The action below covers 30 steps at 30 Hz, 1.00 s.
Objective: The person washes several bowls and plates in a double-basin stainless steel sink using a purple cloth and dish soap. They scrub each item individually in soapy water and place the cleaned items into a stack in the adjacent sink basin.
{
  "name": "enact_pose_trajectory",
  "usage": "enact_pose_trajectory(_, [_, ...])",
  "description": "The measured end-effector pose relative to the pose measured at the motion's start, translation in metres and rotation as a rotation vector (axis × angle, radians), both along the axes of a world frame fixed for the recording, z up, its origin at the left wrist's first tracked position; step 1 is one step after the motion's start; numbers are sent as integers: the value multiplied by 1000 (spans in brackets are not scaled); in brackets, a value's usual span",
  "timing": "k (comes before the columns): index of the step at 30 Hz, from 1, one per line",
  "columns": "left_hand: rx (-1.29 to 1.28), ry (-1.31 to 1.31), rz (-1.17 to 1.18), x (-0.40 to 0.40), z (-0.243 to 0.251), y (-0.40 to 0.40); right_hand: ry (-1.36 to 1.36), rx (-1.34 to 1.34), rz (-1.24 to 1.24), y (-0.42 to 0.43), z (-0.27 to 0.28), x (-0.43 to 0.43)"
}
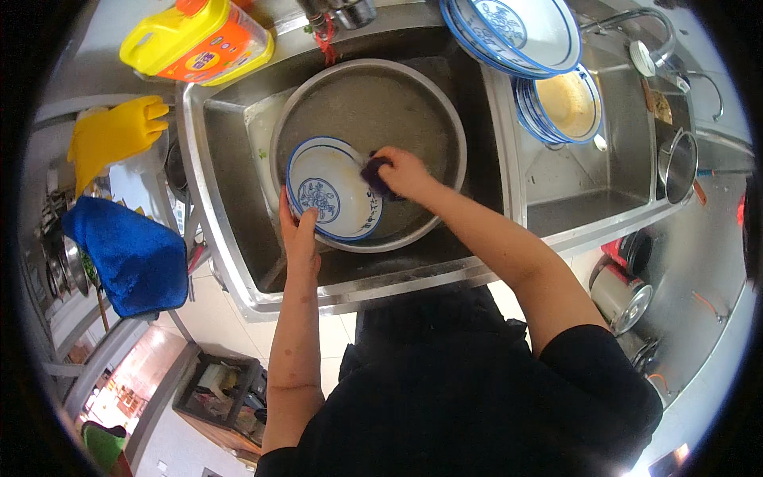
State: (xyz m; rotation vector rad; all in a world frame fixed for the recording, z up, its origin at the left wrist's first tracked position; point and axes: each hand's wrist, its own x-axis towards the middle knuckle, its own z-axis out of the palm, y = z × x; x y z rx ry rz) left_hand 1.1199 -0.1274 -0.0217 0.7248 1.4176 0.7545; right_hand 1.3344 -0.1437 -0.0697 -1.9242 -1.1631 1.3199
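My left hand (300,238) grips the near-left rim of a white bowl with blue decoration (343,185), its thumb inside and its fingers around the outside. The bowl is tilted, its inner face turned up towards me. A dark purple cloth (377,173) is bunched in my right hand (405,172), at the bowl's right edge. Both hands are over a large round metal basin (457,125) that holds cloudy water and stands in the left sink (477,107). Whether the bowl's underside touches the water is hidden.
Large blue-rimmed bowls (536,36) are stacked at the back, above the divider. Soiled smaller bowls (569,107) stand in the right sink (584,173), near a faucet (664,36). A yellow detergent jug (202,45), a yellow rubber glove (116,134) and a blue towel (131,256) are on the left.
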Motion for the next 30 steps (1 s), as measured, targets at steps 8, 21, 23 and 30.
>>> enact_pose_trajectory(8, [-48,-188,-9,31,-1,-14,109,44,162,-9,-25,-70])
enact_pose_trajectory(21, [-230,-228,-60,9,7,54,-279,590,821,-27,32,-26])
enact_pose_trajectory(23, [-232,-247,-69,9,3,52,-249,639,781,-22,33,-36])
enact_pose_trajectory(30, [-112,-232,73,25,-5,9,7,349,251,-17,65,-78])
